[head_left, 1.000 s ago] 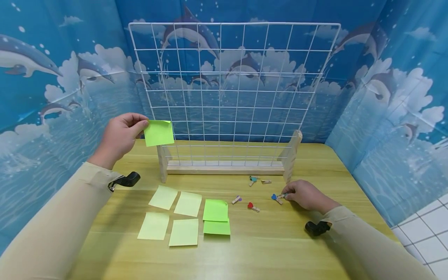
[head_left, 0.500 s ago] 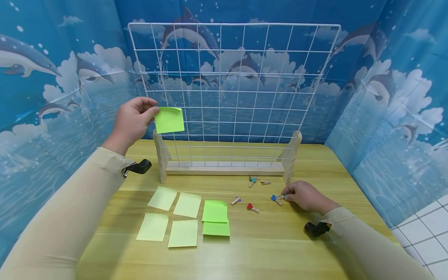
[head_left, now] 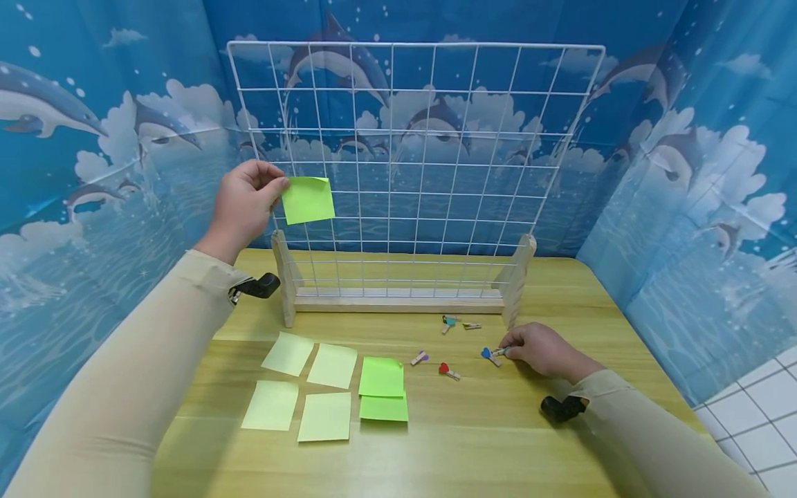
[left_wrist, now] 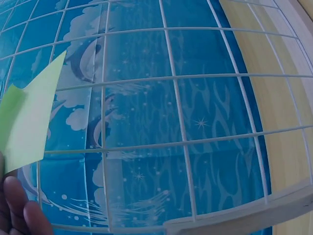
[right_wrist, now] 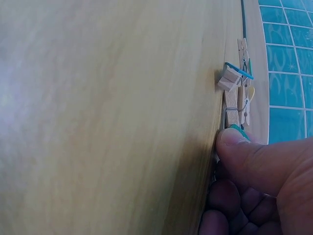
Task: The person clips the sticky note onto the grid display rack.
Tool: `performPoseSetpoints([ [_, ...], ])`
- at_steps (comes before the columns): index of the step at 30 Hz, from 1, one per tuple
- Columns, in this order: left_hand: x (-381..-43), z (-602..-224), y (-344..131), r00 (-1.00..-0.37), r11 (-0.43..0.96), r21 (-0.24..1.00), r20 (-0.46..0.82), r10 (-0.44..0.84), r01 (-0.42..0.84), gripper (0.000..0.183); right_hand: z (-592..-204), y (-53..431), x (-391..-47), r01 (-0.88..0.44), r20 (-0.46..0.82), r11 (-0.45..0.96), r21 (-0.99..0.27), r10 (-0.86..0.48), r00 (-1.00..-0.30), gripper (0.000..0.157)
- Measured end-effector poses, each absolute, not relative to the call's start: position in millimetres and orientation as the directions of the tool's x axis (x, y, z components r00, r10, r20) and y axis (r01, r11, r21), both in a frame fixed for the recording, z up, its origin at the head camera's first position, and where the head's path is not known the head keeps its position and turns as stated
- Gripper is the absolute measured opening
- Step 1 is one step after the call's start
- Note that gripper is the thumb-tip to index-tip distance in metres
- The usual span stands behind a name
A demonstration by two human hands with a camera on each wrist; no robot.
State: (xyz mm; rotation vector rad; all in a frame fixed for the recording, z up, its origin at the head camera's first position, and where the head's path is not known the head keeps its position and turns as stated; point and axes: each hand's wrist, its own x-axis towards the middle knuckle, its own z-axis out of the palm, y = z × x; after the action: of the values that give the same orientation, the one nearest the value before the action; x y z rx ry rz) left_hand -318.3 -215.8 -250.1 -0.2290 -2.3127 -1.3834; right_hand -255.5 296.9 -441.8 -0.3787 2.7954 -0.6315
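My left hand (head_left: 245, 200) pinches a bright green sticky note (head_left: 309, 202) by its left edge. It holds the note up in front of the lower left part of a white wire grid (head_left: 391, 90); in the left wrist view the note (left_wrist: 36, 112) has a curled edge. Down on the table, my right hand (head_left: 544, 351) pinches a small wooden clothespin (right_wrist: 232, 108) by its green-trimmed end, between thumb and fingers. Right beside that lies a clothespin with a blue heart (head_left: 486, 353).
The grid stands in a wooden base (head_left: 398, 304). Nearby lie a red-heart clothespin (head_left: 444, 369), a purple one (head_left: 420, 357) and more near the base (head_left: 450, 323). Several pale yellow notes (head_left: 324, 418) and two green notes (head_left: 382, 377) lie at front left.
My left hand has carried the green note up and to the right, over the grid's lower left. The right hand stays in place at the clothespin.
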Motion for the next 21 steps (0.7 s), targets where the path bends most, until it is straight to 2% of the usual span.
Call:
performPoseSetpoints([
  [3, -321, -247, -212, -0.887, 0.467, 0.805, 0.453, -0.085, 0.366, 0.025, -441, 297, -255, -0.193, -0.184, 0.875, -0.444, -0.300, -0.936, 0.013],
  [10, -324, -239, -207, -0.892, 0.491, 0.799, 0.442, -0.092, 0.345, 0.045, -440, 294, -255, -0.159, -0.202, 0.884, -0.440, -0.270, -0.942, 0.013],
  [21, -328, -233, -202, -0.910, 0.511, 0.808, 0.400, -0.109, 0.294, 0.042, -439, 294, -254, -0.146, -0.209, 0.888, -0.436, -0.257, -0.944, 0.012],
])
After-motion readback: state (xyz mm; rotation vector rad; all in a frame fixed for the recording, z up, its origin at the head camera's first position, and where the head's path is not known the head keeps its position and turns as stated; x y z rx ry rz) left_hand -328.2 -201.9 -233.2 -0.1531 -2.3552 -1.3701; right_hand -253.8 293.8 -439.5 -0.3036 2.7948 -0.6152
